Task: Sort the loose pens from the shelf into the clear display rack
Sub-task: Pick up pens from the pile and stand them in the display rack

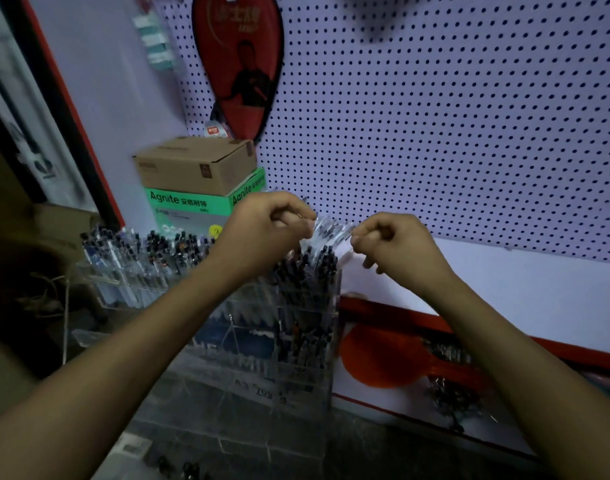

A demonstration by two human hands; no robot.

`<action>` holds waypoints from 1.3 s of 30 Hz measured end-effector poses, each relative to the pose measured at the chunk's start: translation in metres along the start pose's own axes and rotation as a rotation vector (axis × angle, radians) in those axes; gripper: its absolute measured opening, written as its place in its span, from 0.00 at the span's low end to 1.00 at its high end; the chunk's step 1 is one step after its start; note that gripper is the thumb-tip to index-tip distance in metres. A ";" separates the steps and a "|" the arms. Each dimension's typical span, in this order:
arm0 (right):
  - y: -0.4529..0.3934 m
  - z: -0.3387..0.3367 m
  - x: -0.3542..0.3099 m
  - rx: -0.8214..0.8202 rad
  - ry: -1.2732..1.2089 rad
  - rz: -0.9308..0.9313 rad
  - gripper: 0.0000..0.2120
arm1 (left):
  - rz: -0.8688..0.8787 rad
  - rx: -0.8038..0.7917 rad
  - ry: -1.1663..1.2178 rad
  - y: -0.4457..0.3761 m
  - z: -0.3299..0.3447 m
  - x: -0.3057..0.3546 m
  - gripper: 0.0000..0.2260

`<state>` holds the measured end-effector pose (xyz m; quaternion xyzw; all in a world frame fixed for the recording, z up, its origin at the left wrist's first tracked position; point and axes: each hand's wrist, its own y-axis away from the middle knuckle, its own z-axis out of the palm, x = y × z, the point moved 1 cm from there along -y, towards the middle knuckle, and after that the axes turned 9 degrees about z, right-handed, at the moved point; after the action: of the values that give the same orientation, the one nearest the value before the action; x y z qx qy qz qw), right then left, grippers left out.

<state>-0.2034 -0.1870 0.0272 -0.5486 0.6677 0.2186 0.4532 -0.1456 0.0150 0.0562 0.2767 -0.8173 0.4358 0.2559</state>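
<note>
Left hand (272, 220) and right hand (390, 240) both pinch a bundle of clear pens (331, 230) (blurred). Bundle sits above the clear display rack (307, 306), its compartment already packed.

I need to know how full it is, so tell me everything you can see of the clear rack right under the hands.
The rack looks like clear plastic, a tall block of stacked compartments standing upright on the dark counter against the white wall. Its top compartment is crowded with dark-capped pens, standing close and leaning slightly; a lower one also holds some, though blur hides the count. The left hand and right hand hold a small clear bundle of pens just above it, not touching the rack.
</note>
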 end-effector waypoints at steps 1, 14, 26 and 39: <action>-0.008 -0.003 0.005 -0.022 0.014 0.035 0.04 | -0.013 0.010 0.008 -0.011 0.004 -0.002 0.08; -0.091 0.026 0.113 -0.031 0.319 0.149 0.15 | -0.263 -0.607 -0.437 -0.135 0.089 -0.077 0.04; -0.107 0.039 0.124 0.067 0.710 -0.041 0.13 | -0.146 -0.639 -0.609 -0.134 0.131 -0.129 0.10; -0.101 0.000 0.127 0.101 0.627 0.299 0.11 | 0.021 -0.763 -0.770 -0.132 0.141 -0.129 0.16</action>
<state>-0.1076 -0.2857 -0.0594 -0.4620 0.8575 0.0702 0.2155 0.0109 -0.1378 -0.0223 0.2957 -0.9549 -0.0221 0.0160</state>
